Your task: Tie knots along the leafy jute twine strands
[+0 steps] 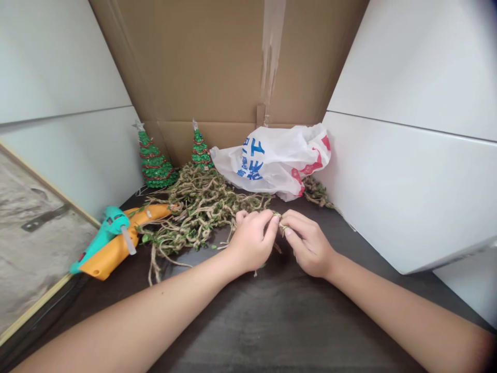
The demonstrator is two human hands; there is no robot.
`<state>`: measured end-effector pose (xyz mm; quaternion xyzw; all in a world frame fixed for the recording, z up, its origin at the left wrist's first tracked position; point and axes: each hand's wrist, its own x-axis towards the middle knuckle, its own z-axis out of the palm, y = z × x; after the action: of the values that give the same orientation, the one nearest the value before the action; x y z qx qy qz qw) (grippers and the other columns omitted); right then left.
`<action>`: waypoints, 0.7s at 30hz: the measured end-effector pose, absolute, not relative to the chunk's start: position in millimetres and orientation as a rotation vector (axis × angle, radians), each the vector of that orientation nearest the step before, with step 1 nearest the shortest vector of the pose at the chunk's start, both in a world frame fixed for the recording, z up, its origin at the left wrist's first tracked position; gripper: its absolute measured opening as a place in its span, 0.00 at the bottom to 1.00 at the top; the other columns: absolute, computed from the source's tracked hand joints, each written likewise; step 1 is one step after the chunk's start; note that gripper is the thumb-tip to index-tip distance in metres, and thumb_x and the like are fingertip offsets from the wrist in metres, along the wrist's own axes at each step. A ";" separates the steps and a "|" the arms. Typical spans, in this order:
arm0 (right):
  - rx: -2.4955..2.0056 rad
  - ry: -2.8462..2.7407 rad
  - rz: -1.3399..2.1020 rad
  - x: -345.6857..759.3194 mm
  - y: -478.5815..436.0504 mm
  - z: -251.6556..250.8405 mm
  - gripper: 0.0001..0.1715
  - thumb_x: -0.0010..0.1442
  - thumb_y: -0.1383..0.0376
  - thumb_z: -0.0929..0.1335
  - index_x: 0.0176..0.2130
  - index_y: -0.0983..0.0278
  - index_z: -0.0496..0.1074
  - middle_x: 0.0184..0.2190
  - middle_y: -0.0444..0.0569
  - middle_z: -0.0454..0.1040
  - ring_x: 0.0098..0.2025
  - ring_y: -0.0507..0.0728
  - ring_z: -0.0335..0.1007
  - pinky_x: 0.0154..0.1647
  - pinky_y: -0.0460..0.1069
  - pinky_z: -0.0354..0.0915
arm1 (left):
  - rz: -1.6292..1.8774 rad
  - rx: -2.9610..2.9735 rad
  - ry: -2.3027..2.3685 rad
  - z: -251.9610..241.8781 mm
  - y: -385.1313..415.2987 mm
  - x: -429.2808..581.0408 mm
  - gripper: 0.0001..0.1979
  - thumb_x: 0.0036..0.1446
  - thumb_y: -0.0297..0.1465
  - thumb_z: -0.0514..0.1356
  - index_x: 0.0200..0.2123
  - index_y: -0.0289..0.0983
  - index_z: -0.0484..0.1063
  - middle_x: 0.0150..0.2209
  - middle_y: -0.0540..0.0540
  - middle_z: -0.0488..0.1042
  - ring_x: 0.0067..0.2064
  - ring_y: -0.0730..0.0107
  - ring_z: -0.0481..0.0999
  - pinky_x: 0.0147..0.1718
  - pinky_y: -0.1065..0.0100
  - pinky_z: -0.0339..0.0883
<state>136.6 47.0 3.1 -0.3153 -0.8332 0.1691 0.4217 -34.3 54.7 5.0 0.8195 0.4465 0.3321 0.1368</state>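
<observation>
My left hand and my right hand meet above the dark table, their fingertips pinching a short strand of jute twine with small green leaves. This strand runs toward a loose heap of leafy jute twine just left of my left hand. Beyond the heap stand two small green tinsel-like cone trees with red trim. A teal hot glue gun lies across an orange glue gun to the left.
A crumpled white plastic bag with blue and red print sits at the back against a taped cardboard wall. White panels stand on both sides. A framed grey board leans at the far left.
</observation>
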 end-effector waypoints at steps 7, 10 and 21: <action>-0.885 -1.985 0.441 135.7 48.5 2.4 0.16 0.68 0.65 0.63 0.27 0.61 0.65 0.28 0.46 0.68 0.32 0.55 0.65 0.36 0.52 0.64 | 0.914 2.404 1.336 5.2 54.7 -33.9 0.16 0.70 0.35 0.48 0.30 0.38 0.66 0.30 0.51 0.74 0.36 0.67 0.72 0.42 0.59 0.52; -0.933 -1.865 0.402 137.4 50.0 1.1 0.15 0.65 0.68 0.64 0.26 0.62 0.68 0.28 0.47 0.71 0.32 0.55 0.68 0.36 0.52 0.65 | 0.901 2.440 1.423 4.6 55.0 -32.8 0.18 0.71 0.36 0.48 0.29 0.38 0.67 0.30 0.50 0.75 0.37 0.64 0.71 0.41 0.58 0.50; -1.118 -1.748 0.317 139.2 63.8 -8.7 0.12 0.62 0.67 0.66 0.45 0.61 0.74 0.48 0.52 0.78 0.52 0.60 0.73 0.56 0.59 0.67 | 1.005 2.217 1.550 3.5 59.2 -34.0 0.14 0.71 0.36 0.46 0.35 0.40 0.67 0.35 0.49 0.76 0.45 0.61 0.72 0.46 0.57 0.52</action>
<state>139.2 63.8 -8.7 -0.4619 -0.7222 0.1310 0.4979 -34.0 59.2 3.5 0.7618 0.5328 0.3456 0.1275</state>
